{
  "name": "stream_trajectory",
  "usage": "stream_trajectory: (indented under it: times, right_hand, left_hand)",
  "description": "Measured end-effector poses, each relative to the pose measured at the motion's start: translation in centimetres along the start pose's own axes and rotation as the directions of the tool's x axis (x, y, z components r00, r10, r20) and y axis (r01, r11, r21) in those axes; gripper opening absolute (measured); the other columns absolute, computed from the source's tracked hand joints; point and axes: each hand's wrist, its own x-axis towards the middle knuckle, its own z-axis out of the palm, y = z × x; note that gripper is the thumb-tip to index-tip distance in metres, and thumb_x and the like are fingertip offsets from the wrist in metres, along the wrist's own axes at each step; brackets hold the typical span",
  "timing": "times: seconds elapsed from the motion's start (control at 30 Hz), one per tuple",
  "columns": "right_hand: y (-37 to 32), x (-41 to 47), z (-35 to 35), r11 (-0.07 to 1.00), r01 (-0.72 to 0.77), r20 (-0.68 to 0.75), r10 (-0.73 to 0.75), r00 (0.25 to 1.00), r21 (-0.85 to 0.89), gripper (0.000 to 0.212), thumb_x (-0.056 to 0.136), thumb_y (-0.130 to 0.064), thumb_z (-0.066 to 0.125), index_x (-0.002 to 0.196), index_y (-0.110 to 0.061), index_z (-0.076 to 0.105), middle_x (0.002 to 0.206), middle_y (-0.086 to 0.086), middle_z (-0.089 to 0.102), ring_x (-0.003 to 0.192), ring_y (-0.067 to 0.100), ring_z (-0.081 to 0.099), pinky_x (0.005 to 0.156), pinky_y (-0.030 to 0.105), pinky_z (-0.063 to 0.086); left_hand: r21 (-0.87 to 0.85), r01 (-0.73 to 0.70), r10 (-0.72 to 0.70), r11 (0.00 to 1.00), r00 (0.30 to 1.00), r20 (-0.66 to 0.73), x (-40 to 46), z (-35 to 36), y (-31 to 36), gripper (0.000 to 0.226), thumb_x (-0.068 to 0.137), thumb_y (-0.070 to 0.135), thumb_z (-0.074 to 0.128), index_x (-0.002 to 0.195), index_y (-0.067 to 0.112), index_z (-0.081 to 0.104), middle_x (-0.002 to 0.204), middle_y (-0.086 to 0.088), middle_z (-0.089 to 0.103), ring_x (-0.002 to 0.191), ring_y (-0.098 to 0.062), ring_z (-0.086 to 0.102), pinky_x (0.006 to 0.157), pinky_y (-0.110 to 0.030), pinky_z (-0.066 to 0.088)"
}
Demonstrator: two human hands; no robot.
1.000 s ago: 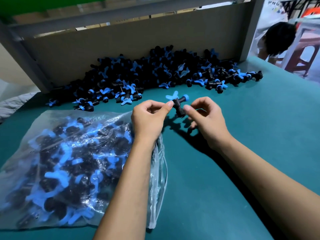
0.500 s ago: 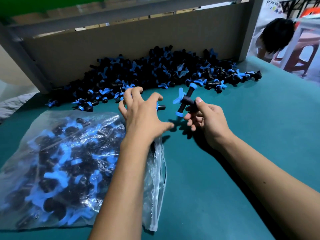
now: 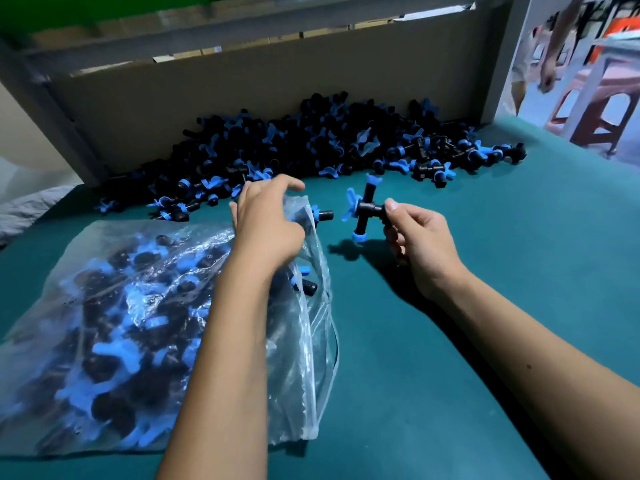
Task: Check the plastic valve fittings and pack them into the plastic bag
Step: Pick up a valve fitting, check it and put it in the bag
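Pinching a valve fitting [image 3: 364,212] beside the bag [image 3: 138,323], right hand [image 3: 420,244]; left hand [image 3: 268,220] grips bag's mouth.

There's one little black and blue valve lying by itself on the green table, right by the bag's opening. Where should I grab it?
Pinch the lone valve fitting by its black stub, which points right, away from the plastic bag. Come from above and the right, probably; the left hand and the bag's edge cover its other end.
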Motion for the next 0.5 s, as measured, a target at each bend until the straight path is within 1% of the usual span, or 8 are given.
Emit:
stream_trajectory:
  times: [0.07,0.13,0.2,0.27,0.33,0.4,0.43,0.5]
  right_hand:
    - [-0.3,-0.5,0.3,0.994,0.105,0.071,-0.102,0.992,-0.034,0.013,0.100,-0.018,0.063,0.100,-0.011,0.073,0.065,-0.003,0.053,0.053,0.011,0.040,0.047,0.021,0.030]
    - [-0.4,-1.2,0.8,0.942,0.262,0.147,-0.235,0.961,-0.209,0.020,0.095,-0.009,0.069,0.113,-0.012,0.073,0.081,-0.005,0.067,0.062,0.007,0.051,0.056,0.021,0.041]
    - [-0.3,-2.0,1.8,0.823,0.419,0.247,-0.346,0.905,-0.384,0.029,0.090,-0.007,0.074,0.117,-0.016,0.074,0.088,-0.008,0.068,0.071,0.007,0.056,0.062,0.018,0.045]
    - [-0.6,-2.9,3.1,0.710,0.548,0.354,-0.424,0.834,-0.441,0.033,0.087,-0.008,0.078,0.119,-0.016,0.075,0.083,-0.008,0.063,0.073,0.011,0.059,0.065,0.018,0.045]
    - [-0.6,-3.6,4.7,0.649,0.621,0.432,-0.454,0.779,-0.439,0.035,0.086,-0.010,0.080,0.120,-0.016,0.075,0.080,-0.007,0.060,0.073,0.014,0.059,0.069,0.023,0.048]
    - [-0.8,-3.8,6.4,0.653,0.628,0.465,-0.439,0.769,-0.424,0.031,0.086,-0.012,0.079,0.117,-0.014,0.076,0.081,0.001,0.063,0.075,0.020,0.059,0.075,0.034,0.051]
    - [-0.8,-3.8,7.2,0.658,0.637,0.486,-0.436,0.758,-0.402,0.022,0.087,-0.012,0.077,0.109,-0.011,0.077,0.081,0.006,0.064,0.075,0.024,0.059,0.074,0.040,0.051]
    - [-0.8,-4.4,9.9,0.659,0.631,0.471,-0.439,0.765,-0.409,0.004,0.085,-0.009,0.070,0.081,-0.009,0.072,0.075,0.009,0.062,0.070,0.029,0.057,0.066,0.045,0.050]
  left_hand:
    - [-0.187,-0.020,0.011,0.982,0.999,-0.049,0.3,-0.5,-0.5,0.074,0.072,-0.017,0.040,0.121,0.034,0.063,0.127,0.008,0.052,0.114,-0.005,0.054,0.091,-0.028,0.051]
    - [-0.327,-0.052,0.019,0.944,0.994,-0.103,0.5,-0.9,-0.5,0.072,0.071,-0.019,0.040,0.115,0.033,0.065,0.125,0.012,0.060,0.088,0.017,0.055,0.076,-0.015,0.048]
    - [-0.411,-0.106,0.051,0.905,0.989,-0.141,0.7,-1.1,-0.4,0.074,0.066,-0.020,0.036,0.114,0.027,0.067,0.124,0.011,0.064,0.099,0.019,0.055,0.085,-0.010,0.045]
    - [-0.462,-0.151,0.085,0.874,0.983,-0.161,0.7,-1.1,-0.1,0.076,0.061,-0.019,0.032,0.114,0.023,0.067,0.124,0.008,0.066,0.115,0.007,0.056,0.098,-0.015,0.045]
    - [-0.476,-0.207,0.135,0.855,0.974,-0.181,0.6,-1.2,0.3,0.075,0.059,-0.017,0.031,0.112,0.021,0.067,0.123,0.006,0.067,0.123,-0.002,0.056,0.109,-0.025,0.042]
    - [-0.482,-0.250,0.176,0.840,0.965,-0.193,0.5,-1.3,0.9,0.073,0.058,-0.017,0.031,0.110,0.021,0.067,0.120,0.006,0.068,0.123,-0.005,0.058,0.111,-0.027,0.042]
    - [-0.483,-0.262,0.187,0.836,0.962,-0.198,0.5,-1.4,1.1,0.073,0.059,-0.017,0.030,0.109,0.021,0.068,0.119,0.007,0.069,0.122,-0.004,0.058,0.110,-0.026,0.042]
    - [-0.487,-0.275,0.202,0.829,0.959,-0.198,0.4,-1.4,1.5,0.073,0.059,-0.017,0.029,0.108,0.021,0.068,0.117,0.008,0.069,0.121,-0.003,0.059,0.111,-0.028,0.043]
